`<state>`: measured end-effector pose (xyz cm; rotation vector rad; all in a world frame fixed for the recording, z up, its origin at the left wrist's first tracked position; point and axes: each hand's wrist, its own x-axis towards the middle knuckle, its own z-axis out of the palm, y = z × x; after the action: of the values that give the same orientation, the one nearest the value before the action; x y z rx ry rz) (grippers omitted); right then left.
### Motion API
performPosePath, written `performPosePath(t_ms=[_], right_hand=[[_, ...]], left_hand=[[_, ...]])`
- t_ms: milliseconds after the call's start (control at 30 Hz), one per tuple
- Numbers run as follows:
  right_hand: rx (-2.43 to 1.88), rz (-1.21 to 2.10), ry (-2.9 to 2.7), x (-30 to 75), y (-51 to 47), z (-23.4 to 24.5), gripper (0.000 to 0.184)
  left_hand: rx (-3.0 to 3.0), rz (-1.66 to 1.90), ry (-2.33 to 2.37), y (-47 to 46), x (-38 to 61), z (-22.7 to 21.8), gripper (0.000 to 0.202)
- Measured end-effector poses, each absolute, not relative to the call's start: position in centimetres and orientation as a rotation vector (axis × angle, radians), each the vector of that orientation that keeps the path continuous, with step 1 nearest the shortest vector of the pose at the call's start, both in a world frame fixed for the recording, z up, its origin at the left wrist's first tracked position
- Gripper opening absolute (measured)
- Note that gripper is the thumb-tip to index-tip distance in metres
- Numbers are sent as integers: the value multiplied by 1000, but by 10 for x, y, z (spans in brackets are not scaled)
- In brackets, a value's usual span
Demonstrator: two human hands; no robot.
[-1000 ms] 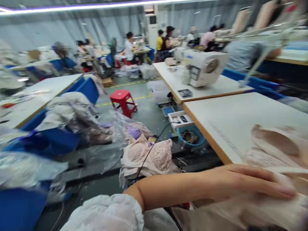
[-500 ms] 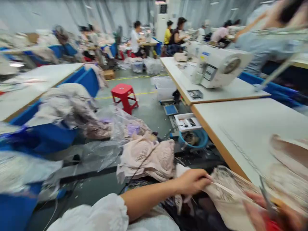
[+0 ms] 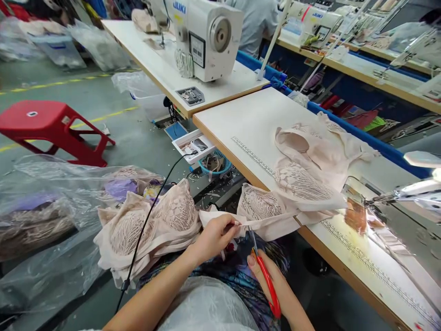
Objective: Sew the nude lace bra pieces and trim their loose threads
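Note:
My left hand [image 3: 215, 236] pinches the edge strip of a beige lace bra [image 3: 263, 204] that hangs over the table's front edge. In my right hand [image 3: 272, 276] is a pair of red-handled scissors [image 3: 268, 282], its blades pointing up at the strip just right of my left fingers. Whether the blades touch the fabric I cannot tell. More beige bra pieces [image 3: 310, 151] lie on the table beyond, joined or overlapping with the held one. A stack of beige lace bras [image 3: 148, 230] rests at my left, next to my left forearm.
A sewing machine [image 3: 213, 41] stands on the far table. Another machine's lit needle area [image 3: 361, 207] is at right. A red stool [image 3: 51, 124], plastic bags [image 3: 44, 230], a small open drawer [image 3: 195, 146] and a blue basket [image 3: 215, 165] are left of the table. A black cable [image 3: 148, 216] crosses the stack.
The view has swung right and down. My right hand with the scissors has come close to my left hand at the bra's strip. My left hand still pinches the bra.

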<state>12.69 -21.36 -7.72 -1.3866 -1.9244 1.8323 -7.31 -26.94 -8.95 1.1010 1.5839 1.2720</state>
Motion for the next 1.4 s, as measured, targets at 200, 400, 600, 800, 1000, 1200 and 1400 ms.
performPosePath(t_ms=[200, 400, 600, 800, 1000, 1200, 1400], right_hand=[[-1586, 1773, -1933, 118, -218, -79, 61], [-1131, 852, -2153, 133, -200, -34, 25], [-934, 887, -2323, 129, -167, 10, 20], [-1003, 1238, -2389, 118, -155, 23, 20], [-1011, 1326, -2300, 119, -149, 27, 21], [-1012, 981, -2260, 113, -152, 33, 13], [-1032, 905, -2220, 107, -154, 31, 16]], left_hand=[[1197, 1274, 1603, -270, -68, -89, 20], [962, 1382, 1345, -262, -63, -67, 30], [1146, 1316, 1240, -259, -54, -27, 35], [1357, 1263, 1210, -256, -52, -10, 33], [1491, 1278, 1145, -246, -59, 8, 44], [1221, 1343, 1205, -235, -52, -3, 24], [1186, 1444, 1232, -241, -45, -13, 42]])
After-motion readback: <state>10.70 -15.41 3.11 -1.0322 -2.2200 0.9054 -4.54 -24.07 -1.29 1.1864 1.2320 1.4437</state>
